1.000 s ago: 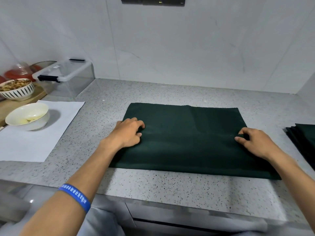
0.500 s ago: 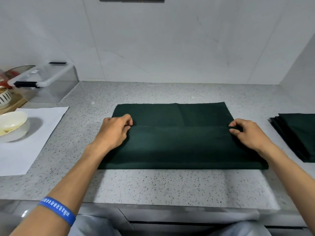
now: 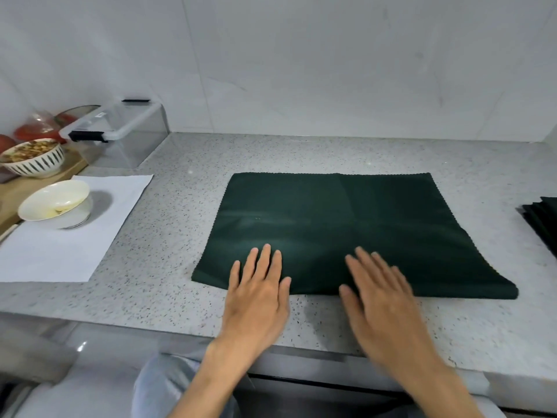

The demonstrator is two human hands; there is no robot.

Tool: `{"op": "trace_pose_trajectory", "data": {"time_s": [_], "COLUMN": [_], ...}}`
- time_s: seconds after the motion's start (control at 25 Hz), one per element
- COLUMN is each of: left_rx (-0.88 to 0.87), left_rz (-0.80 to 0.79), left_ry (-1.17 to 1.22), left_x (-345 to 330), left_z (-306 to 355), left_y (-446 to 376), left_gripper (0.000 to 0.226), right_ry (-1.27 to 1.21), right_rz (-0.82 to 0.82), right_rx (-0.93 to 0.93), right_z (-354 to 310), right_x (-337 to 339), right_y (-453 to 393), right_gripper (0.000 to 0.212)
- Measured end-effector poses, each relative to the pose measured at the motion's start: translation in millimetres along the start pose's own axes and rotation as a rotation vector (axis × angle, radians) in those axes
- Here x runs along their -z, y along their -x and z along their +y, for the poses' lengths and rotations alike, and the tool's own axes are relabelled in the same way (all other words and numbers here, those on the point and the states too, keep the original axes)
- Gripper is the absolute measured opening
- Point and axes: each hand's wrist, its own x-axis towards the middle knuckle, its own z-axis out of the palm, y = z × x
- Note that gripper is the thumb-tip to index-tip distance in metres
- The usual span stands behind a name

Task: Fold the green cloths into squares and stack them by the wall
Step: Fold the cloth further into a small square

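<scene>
Head view shows both hands flat on the near edge of the green cloth (image 3: 346,230). The left hand (image 3: 259,294) has its fingers straight and slightly spread, pressing the fold at about 6 o'clock of the cloth; the right hand (image 3: 376,294), also flat with fingers extended, is blurred just beside it toward 5 o'clock. Neither pinches anything. The cloth lies as a wide rectangle, folded once, in the middle of the speckled countertop (image 3: 187,206). A stack of folded cloths (image 3: 542,221) sits at 3 o'clock, by the side wall. At 9 o'clock stand a white bowl (image 3: 55,203) on a paper sheet (image 3: 60,254) and a clear lidded box (image 3: 117,134).

I judge the step to be smoothing the first fold. The next move likely calls for taking one short end and bringing it across onto the other, edges aligned, to make a square.
</scene>
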Motion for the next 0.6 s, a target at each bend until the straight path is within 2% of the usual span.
{"op": "trace_pose_trajectory", "data": {"time_s": [0.08,0.32,0.48,0.6], "left_rx": [0.022,0.127,0.268,0.33], "left_rz": [-0.005,-0.051,-0.062,-0.022], "left_ry": [-0.003,-0.004,-0.008,-0.018], "left_x": [-2.9,4.5,11.2,10.4], "left_z": [-3.4,-10.1,-17.6,-22.7], "left_y": [-0.6,6.7,16.8,19.9], "left_gripper": [0.078,0.081,0.065,0.068], "right_ry": [0.068,0.216,0.235,0.23], "right_rz": [-0.051,-0.025,-0.003,0.01], "right_rx": [0.014,-0.001,-0.01,-0.002], "right_z": [-8.3,-8.7,-10.0,-11.1], "right_x": [-19.4,-27.9,-26.1,-25.9], "right_y": [13.0,15.6,16.3,16.9], "right_gripper": [0.063,0.062,0.062,0.063]}}
